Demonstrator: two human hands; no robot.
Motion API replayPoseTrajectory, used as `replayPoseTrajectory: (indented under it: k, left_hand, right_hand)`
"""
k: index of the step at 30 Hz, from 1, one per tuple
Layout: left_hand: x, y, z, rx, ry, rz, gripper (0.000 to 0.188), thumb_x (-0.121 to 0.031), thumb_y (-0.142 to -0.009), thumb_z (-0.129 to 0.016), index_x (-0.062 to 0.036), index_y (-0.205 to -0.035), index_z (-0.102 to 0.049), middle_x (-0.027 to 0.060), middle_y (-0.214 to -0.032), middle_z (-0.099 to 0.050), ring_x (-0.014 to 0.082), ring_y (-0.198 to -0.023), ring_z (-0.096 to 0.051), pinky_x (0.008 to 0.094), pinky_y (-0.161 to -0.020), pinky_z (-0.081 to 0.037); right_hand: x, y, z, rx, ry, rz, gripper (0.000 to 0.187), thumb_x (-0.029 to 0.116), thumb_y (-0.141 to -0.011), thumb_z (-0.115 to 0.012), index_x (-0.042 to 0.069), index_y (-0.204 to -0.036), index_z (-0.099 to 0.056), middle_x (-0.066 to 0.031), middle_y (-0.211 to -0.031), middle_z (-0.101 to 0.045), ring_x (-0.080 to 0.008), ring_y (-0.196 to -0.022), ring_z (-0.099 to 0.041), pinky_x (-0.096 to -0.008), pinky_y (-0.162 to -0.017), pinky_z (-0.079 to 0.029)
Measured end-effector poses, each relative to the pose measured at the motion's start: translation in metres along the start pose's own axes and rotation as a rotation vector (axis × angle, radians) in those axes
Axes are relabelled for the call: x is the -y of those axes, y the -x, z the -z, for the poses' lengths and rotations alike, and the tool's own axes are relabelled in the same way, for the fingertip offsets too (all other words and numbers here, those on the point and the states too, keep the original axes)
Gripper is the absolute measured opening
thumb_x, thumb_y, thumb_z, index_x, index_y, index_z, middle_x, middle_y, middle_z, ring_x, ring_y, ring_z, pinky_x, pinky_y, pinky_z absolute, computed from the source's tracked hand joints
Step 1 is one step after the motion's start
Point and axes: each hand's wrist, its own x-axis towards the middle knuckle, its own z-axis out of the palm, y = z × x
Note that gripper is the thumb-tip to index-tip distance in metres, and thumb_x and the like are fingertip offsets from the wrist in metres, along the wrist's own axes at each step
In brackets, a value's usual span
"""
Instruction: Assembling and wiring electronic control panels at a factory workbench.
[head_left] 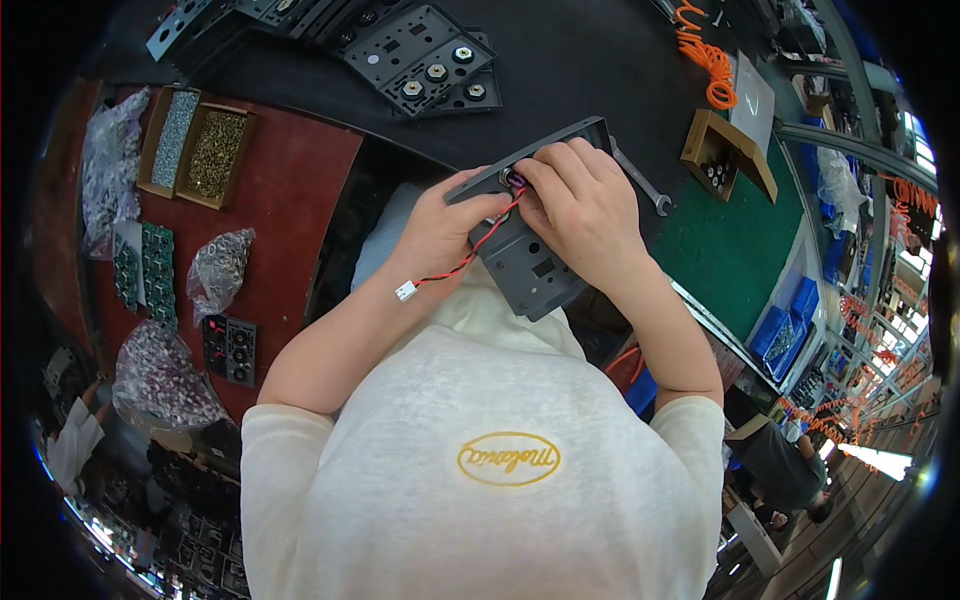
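Black matting covered the bench [590,60] under me, with a dark red mat to the left of the frame and a green one to the right. My left hand [440,225] gripped the grey metal bracket panel with cut-out holes [530,265] from its left edge, thumb over the upper flange, holding it up just above centre of the frame. My right hand [585,205] lay across the panel's top right, fingers curled and fingertips pinching down at a small round component with red and purple wiring [514,181] seated in the flange. Both hands were closed on the work and nearly touching at that spot.

The panel's long axis ran diagonally, from the lower middle up toward the upper right, and the component sat at the near-left end of the flange, directly between my thumbs; my right fingertips were the closer of the two to it. A thin red-and-black twisted lead [465,262] trailed from it down and left to a small white plastic connector [405,291] hanging free beside my left wrist.

Just right of my right hand lay a steel open-ended spanner [640,182]. Farther up sat finished grey panels fitted with nuts [420,55], and at upper left, cardboard trays of brass-coloured screws [212,150].
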Motion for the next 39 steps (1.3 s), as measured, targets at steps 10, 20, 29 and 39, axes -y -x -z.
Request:
replayPoseTrajectory:
  k: [10,20,29,39]
  left_hand:
    - [0.012,-0.001,-0.004,-0.013,-0.018,-0.017,0.031,0.004,-0.077,-0.060,0.0023,-0.108,-0.056,0.0081,-0.096,-0.060,0.0142,-0.086,-0.059,0.0275,-0.076,-0.048]
    - [0.017,0.001,-0.005,-0.008,0.004,0.012,0.030,0.004,-0.078,-0.059,0.0030,-0.108,-0.056,0.0074,-0.094,-0.060,0.0136,-0.085,-0.059,0.0270,-0.076,-0.048]
    - [0.021,-0.005,0.005,0.001,0.021,0.021,0.030,0.004,-0.078,-0.060,0.0024,-0.108,-0.056,0.0067,-0.094,-0.060,0.0122,-0.084,-0.058,0.0258,-0.076,-0.047]
    - [0.017,-0.004,0.001,0.004,-0.024,-0.033,0.031,0.002,-0.077,-0.062,0.0012,-0.107,-0.055,0.0062,-0.097,-0.059,0.0124,-0.088,-0.057,0.0267,-0.079,-0.046]
  right_hand:
    - [0.008,0.017,-0.003,-0.047,-0.012,-0.106,0.028,0.004,-0.062,-0.069,0.003,-0.088,-0.060,-0.0060,-0.083,-0.057,-0.0222,-0.075,-0.055,-0.0322,-0.065,-0.046]
    - [0.011,0.020,-0.001,-0.044,0.008,-0.086,0.025,0.005,-0.063,-0.070,0.002,-0.086,-0.061,-0.0067,-0.082,-0.056,-0.0234,-0.077,-0.055,-0.0324,-0.066,-0.046]
    - [0.006,0.015,0.001,0.048,-0.026,-0.092,0.019,0.010,-0.065,-0.068,0.003,-0.081,-0.060,-0.0056,-0.080,-0.054,-0.0210,-0.078,-0.053,-0.0321,-0.068,-0.045]
    - [0.020,0.019,-0.010,-0.064,-0.052,-0.354,0.014,0.009,-0.064,-0.068,0.006,-0.076,-0.061,-0.0040,-0.074,-0.056,-0.0208,-0.072,-0.055,-0.0319,-0.060,-0.046]
